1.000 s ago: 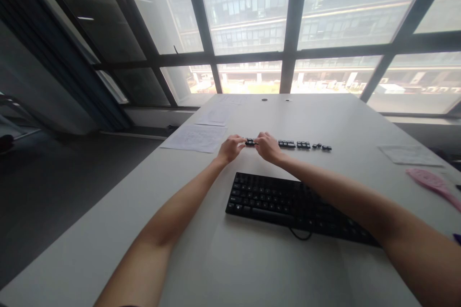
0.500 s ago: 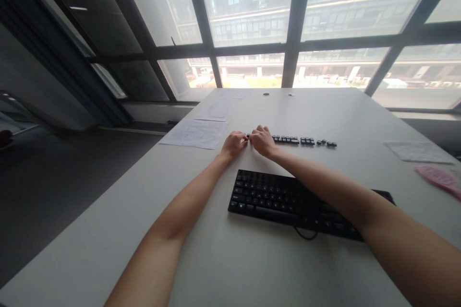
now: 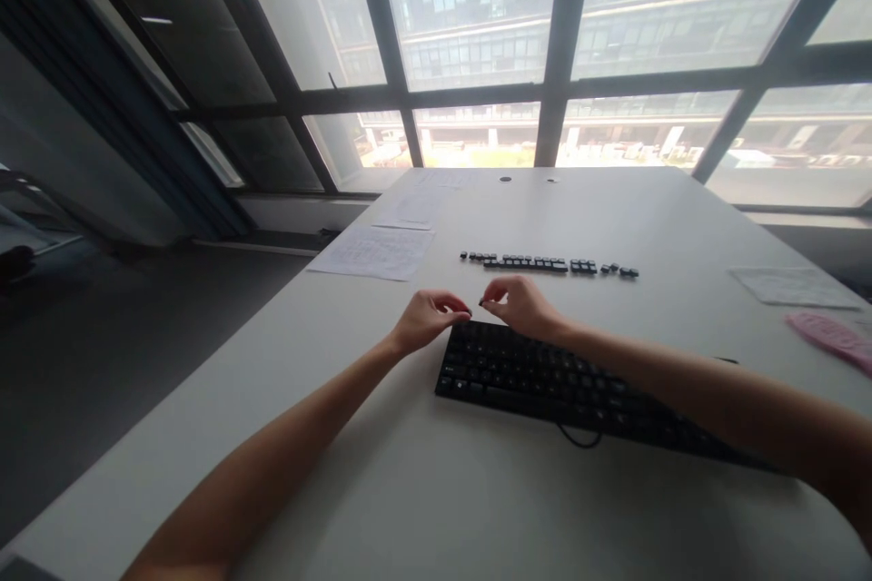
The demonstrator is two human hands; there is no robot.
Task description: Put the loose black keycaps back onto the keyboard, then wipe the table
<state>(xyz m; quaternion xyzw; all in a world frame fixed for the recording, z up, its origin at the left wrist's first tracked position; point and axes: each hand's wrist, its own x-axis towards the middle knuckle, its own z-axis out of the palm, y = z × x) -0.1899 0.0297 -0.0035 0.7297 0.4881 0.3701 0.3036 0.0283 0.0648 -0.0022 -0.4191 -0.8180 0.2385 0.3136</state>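
Observation:
A black keyboard (image 3: pixel 545 377) lies on the white table (image 3: pixel 477 490) in front of me. My left hand (image 3: pixel 426 320) hovers at its far left corner, fingers curled in against the thumb, with nothing visible in them. My right hand (image 3: pixel 521 301) is just beside it over the keyboard's back edge, thumb and forefinger pinched. A small dark speck shows at those fingertips, and I cannot tell whether it is a keycap. Beyond both hands, a row of loose black keycaps (image 3: pixel 545 263) lies in a line on the table, apart from them.
Printed sheets of paper (image 3: pixel 374 251) lie at the far left of the table, and another sheet (image 3: pixel 790 288) lies at the right. A pink object (image 3: pixel 827 336) rests by the right edge. The keyboard cable (image 3: pixel 579 440) loops toward me. Large windows stand behind the table.
Both hands have let go at the left end of the keycap row and drawn back toward me, to the keyboard's far left corner. The row now lies uncovered.

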